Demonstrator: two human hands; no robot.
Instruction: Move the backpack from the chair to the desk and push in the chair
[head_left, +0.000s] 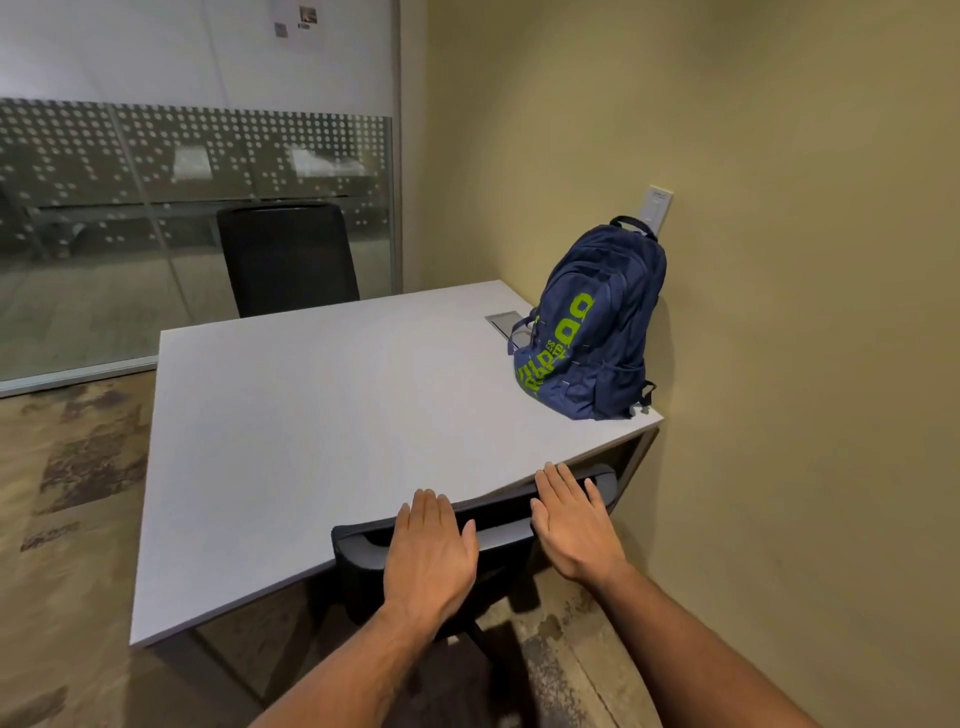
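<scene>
Navy fabric with lime-green lettering marks the backpack (592, 322), which stands upright on the far right corner of the pale counter (311, 441), its back leaning against the tan wall (779, 260) just below a white wall plate (658, 208). So the first half of the task looks done: the bag is off the seat and on the counter. What remains is the black chair (498, 519), whose backrest top sits right at the counter's near edge, apparently almost tucked under. The left hand (431, 551) lies flat over the top of the backrest, fingers spread and extended, not curled around anything; the right hand (571, 525) rests the same way further along the rim, palm down, open grip. Both seem to be pressing rather than clutching. By my reading only a last bit of pushing, if any, is left. A second dark chair (288, 257) stands across the counter.
</scene>
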